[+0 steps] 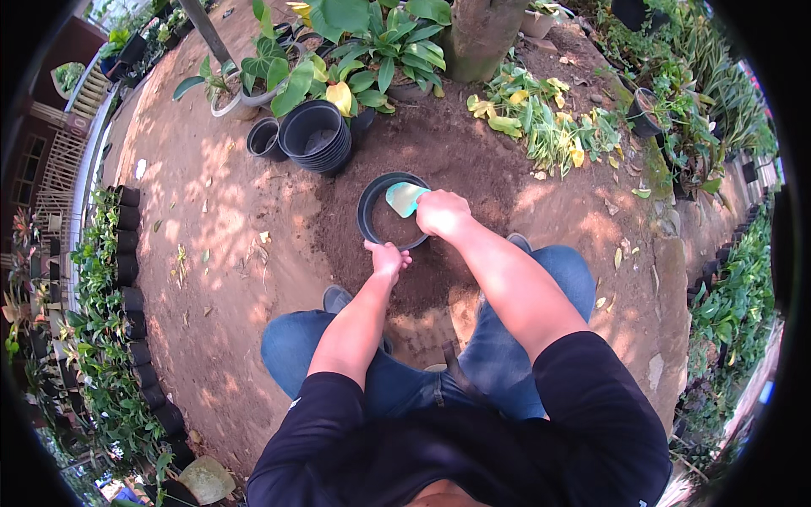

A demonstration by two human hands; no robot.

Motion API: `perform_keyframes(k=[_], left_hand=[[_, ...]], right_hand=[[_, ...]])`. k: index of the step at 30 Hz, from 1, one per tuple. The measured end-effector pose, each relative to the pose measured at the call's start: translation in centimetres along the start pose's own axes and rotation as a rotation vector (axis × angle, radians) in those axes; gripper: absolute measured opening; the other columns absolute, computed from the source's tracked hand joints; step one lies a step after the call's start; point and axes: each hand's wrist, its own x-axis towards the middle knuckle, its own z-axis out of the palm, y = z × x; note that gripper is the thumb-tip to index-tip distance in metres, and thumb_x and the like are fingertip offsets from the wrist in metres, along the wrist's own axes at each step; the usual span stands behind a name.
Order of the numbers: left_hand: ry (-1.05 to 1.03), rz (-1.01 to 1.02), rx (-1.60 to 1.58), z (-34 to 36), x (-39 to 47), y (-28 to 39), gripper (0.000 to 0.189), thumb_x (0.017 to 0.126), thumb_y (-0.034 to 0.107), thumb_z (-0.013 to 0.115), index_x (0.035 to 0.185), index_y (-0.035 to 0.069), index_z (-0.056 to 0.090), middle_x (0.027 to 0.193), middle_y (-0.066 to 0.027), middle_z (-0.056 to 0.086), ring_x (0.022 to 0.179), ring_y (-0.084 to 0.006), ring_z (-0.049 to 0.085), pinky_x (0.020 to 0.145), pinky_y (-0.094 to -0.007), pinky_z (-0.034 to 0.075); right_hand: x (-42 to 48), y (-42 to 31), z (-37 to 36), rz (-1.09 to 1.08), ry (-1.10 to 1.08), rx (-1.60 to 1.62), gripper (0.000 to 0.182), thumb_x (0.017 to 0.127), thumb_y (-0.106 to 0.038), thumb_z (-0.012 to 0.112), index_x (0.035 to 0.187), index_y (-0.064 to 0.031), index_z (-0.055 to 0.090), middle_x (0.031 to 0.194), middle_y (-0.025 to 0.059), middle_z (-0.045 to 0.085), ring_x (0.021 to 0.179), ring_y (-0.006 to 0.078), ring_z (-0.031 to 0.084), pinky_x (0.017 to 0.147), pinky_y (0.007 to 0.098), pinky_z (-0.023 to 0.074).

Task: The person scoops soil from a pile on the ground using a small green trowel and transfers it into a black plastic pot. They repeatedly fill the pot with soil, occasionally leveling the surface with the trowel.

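A round black plastic plant pot (363,218) stands on dark loose soil (431,149) in front of me, with brown soil inside. My right hand (441,214) grips a turquoise hand trowel (403,198) at the pot's right side; its blade is over the soil within the pot. The trowel's handle is hidden in my fist. At the near rim is my left hand (388,258), its thumb at the rim and its other fingers below, holding the pot.
Beyond the pot to the left stand a stack of black pots (315,138) and a smaller black pot (263,138). Potted leafy plants (393,54) and a tree trunk (481,38) lie farther off. Cut wilting foliage (557,123) lies at the back right. Potted rows line both sides.
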Motion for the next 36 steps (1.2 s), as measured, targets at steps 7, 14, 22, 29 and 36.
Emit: perform_keyframes(k=[7,14,22,29,36], left_hand=[[-0.069,0.002,-0.025,-0.4,0.8,-0.4,0.066,0.092,0.010,0.027,0.131,0.008,-0.027,0.070,-0.0128,0.057,0.044,-0.0163,0.053,0.036,-0.0253,0.043],[0.072,-0.029,0.131,0.6,0.0,0.6,0.044,0.093,0.017,0.030,0.130,0.006,0.007,0.077,-0.0168,0.059,0.053,-0.0225,0.059,0.042,-0.0302,0.048],[0.456,0.257,0.583,-1.6,-0.4,2.2,0.042,0.090,0.025,0.035,0.130,0.012,0.035,0.098,-0.0234,0.060,0.094,-0.0385,0.058,0.081,-0.0472,0.044],[0.391,0.287,0.635,-1.7,2.2,1.0,0.045,0.091,0.021,0.035,0.134,0.014,0.028,0.098,-0.0251,0.060,0.092,-0.0391,0.058,0.082,-0.0473,0.044],[0.369,0.291,0.657,-1.5,2.5,1.1,0.053,0.087,0.015,0.040,0.136,0.009,0.021,0.098,-0.0256,0.059,0.094,-0.0380,0.058,0.082,-0.0457,0.044]], right_hand=[[-0.3,-0.5,-1.0,0.063,-0.065,-0.015,0.044,0.078,-0.010,0.050,0.121,-0.0196,0.053,0.119,0.0088,0.056,0.107,0.0260,0.055,0.089,0.0363,0.0456],[0.4,0.4,-0.7,0.111,0.031,0.081,0.033,0.074,-0.007,0.053,0.106,-0.0055,0.062,0.111,0.0149,0.059,0.105,0.0274,0.057,0.086,0.0361,0.0470],[-0.2,-0.8,-1.1,0.090,0.010,0.029,0.032,0.074,-0.007,0.053,0.105,-0.0053,0.062,0.113,0.0150,0.058,0.106,0.0282,0.056,0.086,0.0365,0.0467],[0.5,-1.5,1.0,0.006,-0.024,-0.069,0.032,0.076,-0.010,0.052,0.107,-0.0070,0.061,0.113,0.0133,0.059,0.105,0.0264,0.057,0.085,0.0361,0.0472],[0.3,-0.9,2.1,0.002,0.036,-0.078,0.029,0.076,-0.011,0.053,0.103,-0.0075,0.063,0.108,0.0114,0.061,0.101,0.0258,0.059,0.084,0.0359,0.0480]])
